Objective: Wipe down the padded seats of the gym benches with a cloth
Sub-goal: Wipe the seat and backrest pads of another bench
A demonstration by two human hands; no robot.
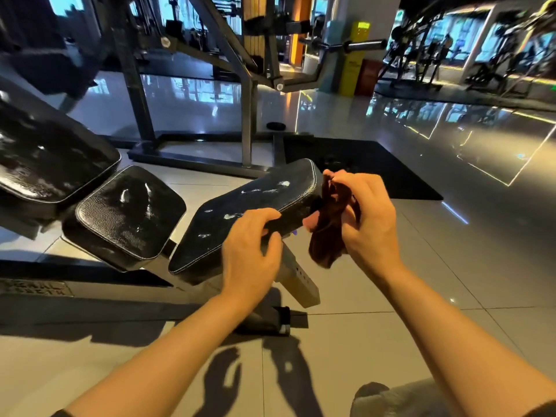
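Note:
A black padded bench stands in front of me with three pads: a tilted near pad [240, 212], a middle seat pad [129, 215] and a backrest pad [45, 158] at the left. My left hand [252, 251] grips the near pad's right edge, fingers curled over its top. My right hand [367, 218] holds a bunched dark brown cloth [328, 227] just off the pad's far right corner. The cloth hangs down beside the pad's side.
The bench's metal post [298, 281] and foot [270, 320] stand on pale floor tiles below my hands. A black floor mat [376, 167] lies beyond the bench. A grey machine frame [246, 121] stands behind, and more gym machines [481, 58] line the far right.

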